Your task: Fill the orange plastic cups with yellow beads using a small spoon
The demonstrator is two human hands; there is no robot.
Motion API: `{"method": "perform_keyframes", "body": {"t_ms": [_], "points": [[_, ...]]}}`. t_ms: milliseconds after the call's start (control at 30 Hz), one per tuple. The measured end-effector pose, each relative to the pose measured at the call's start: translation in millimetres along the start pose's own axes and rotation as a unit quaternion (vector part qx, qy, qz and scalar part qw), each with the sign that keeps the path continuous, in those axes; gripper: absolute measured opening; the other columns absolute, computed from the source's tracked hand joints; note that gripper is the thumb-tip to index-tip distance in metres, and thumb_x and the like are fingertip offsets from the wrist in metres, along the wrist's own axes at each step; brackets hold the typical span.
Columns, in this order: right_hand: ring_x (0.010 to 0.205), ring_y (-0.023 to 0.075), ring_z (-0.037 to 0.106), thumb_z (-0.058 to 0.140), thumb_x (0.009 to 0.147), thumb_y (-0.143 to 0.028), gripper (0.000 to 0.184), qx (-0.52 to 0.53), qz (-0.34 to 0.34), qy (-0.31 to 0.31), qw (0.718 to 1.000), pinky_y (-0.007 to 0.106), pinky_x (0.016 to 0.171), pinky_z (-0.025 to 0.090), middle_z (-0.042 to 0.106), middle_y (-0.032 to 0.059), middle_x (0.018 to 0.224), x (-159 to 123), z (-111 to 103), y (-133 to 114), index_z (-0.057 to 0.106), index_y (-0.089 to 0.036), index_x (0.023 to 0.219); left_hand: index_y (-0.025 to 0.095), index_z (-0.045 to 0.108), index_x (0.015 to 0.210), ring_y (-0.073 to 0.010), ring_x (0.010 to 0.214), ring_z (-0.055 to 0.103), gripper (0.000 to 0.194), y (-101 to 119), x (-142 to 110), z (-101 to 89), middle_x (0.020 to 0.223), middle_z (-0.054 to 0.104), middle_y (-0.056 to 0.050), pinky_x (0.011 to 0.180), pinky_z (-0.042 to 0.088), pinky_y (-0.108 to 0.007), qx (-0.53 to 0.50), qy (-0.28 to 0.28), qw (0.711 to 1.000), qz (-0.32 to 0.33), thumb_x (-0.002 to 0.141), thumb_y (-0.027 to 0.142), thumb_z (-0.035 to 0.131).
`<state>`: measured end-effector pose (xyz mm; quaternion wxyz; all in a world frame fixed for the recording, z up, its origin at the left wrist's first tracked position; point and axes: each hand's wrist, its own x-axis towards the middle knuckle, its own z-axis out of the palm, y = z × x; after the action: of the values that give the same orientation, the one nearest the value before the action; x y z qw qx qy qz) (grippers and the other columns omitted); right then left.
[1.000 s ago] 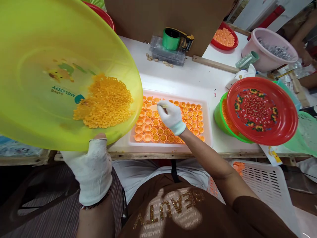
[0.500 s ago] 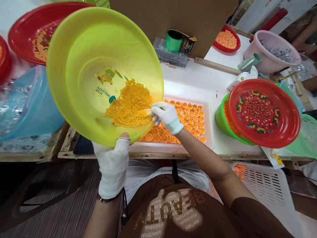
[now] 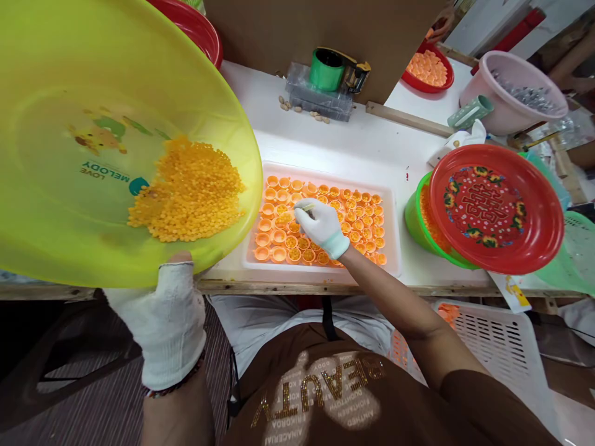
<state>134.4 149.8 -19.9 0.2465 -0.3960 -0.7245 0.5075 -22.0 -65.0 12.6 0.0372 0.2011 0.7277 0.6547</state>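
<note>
My left hand (image 3: 165, 322), in a white glove, grips the near rim of a big yellow-green plastic basin (image 3: 56, 204) held up and tilted. A heap of small yellow beads (image 3: 188, 192) lies in its lower right. My right hand (image 3: 320, 226), also gloved, is closed on a small pale spoon (image 3: 304, 209) over a white tray (image 3: 393, 248) on the table. The tray holds several rows of little orange cups (image 3: 357, 214); many have yellow beads in them. The spoon's tip is over the cups at the tray's left middle.
A red plate (image 3: 495, 207) rests on a green bowl (image 3: 411, 217) right of the tray. Behind stand a green tape dispenser (image 3: 330, 71), a cardboard wall (image 3: 325, 25), a pink bowl (image 3: 506, 99) and a red dish of orange pieces (image 3: 427, 68). A white slotted crate (image 3: 502, 347) sits below the table edge.
Half a second ago the spoon was dipped in the beads in the basin. The right hand has since gone down to the tray, and the basin has swung left and nearer.
</note>
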Motion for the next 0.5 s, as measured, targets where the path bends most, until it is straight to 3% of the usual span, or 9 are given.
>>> {"method": "perform_keyframes", "body": {"t_ms": [100, 167, 300, 500], "points": [[0.069, 0.0144, 0.067, 0.061, 0.092, -0.025, 0.012, -0.054, -0.101, 0.020, 0.993, 0.031, 0.073, 0.057, 0.070, 0.0002, 0.075, -2, 1, 2, 0.072, -0.021, 0.089, 0.031, 0.068, 0.133, -0.0297, 0.146, 0.059, 0.056, 5, -1, 4.1, 0.149, 0.068, -0.001, 0.133, 0.042, -0.051, -0.008, 0.036, 0.999, -0.014, 0.081, 0.033, 0.088], [0.064, 0.0134, 0.066, 0.061, 0.093, -0.028, 0.013, -0.018, -0.074, 0.029, 0.997, 0.030, 0.067, 0.056, 0.068, -0.0003, 0.073, -1, -3, -5, 0.071, -0.020, 0.092, 0.027, 0.069, 0.131, -0.0311, 0.143, 0.062, 0.057, 4, -2, 7.4, 0.144, 0.071, -0.004, 0.131, 0.044, -0.053, -0.023, 0.033, 0.999, -0.018, 0.077, 0.031, 0.088], [0.053, 0.0108, 0.061, 0.063, 0.094, -0.031, 0.015, 0.107, 0.047, 0.038, 0.992, 0.025, 0.047, 0.050, 0.069, -0.0001, 0.073, 4, -12, -32, 0.069, -0.019, 0.099, 0.022, 0.068, 0.128, -0.0300, 0.133, 0.068, 0.059, -4, -4, 10.6, 0.136, 0.074, -0.007, 0.129, 0.046, -0.052, -0.044, 0.029, 0.999, -0.003, 0.073, 0.026, 0.088], [0.051, 0.0090, 0.062, 0.064, 0.091, -0.020, 0.007, 0.079, 0.045, 0.013, 0.996, 0.020, 0.044, 0.049, 0.068, -0.0022, 0.070, 13, 11, -54, 0.070, -0.019, 0.093, 0.023, 0.059, 0.144, -0.0300, 0.142, 0.063, 0.077, 1, -11, 18.5, 0.150, 0.066, -0.011, 0.127, 0.048, -0.047, -0.079, -0.030, 0.996, -0.030, 0.073, 0.028, 0.087]]}}
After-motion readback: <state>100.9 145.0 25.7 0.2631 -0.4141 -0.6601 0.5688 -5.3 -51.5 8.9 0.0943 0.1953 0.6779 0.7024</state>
